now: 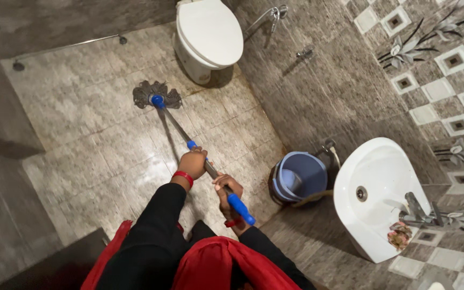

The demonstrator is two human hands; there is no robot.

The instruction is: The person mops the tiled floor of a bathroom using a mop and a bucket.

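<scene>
Evenly lit, moderately bright, overhead source. Glare on wet floor [135,177] just left of mop handle [189,139]; thin handle shadow alongside. Dim toward far-left edge. Sharp throughout; wide-angle bending of wall lines at edges, away from handle.

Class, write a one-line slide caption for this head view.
Both hands, left and right, grip a blue-handled mop on a wet bathroom floor near the toilet.
</scene>
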